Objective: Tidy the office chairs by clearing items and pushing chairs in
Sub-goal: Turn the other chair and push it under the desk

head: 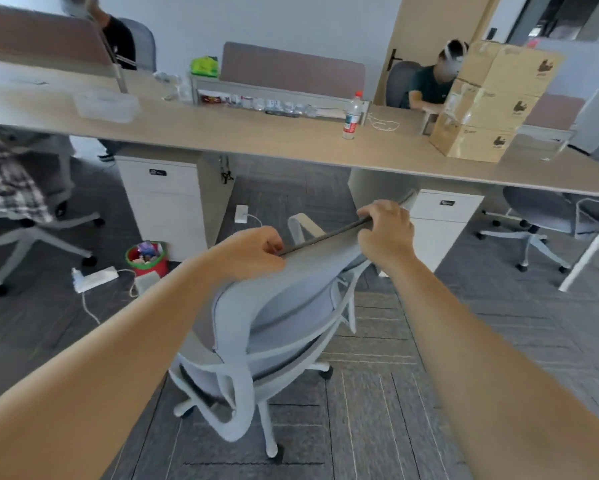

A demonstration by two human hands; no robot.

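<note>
Two hands grip the top edge of a grey chair [277, 306]: the left hand [253, 252] is curled over the edge near its left end, and the right hand [388, 230] is clamped on it further right, fingers wrapped over the dark rim. The chair stands on the carpet just short of the long desk [221, 133], its back tilted (the seat faces the desk). A bottle [352, 116] and stacked boxes [485, 102] sit on the desk. A red bin [147, 258] stands on the floor to the left, beside a white drawer unit [163, 202].
</note>
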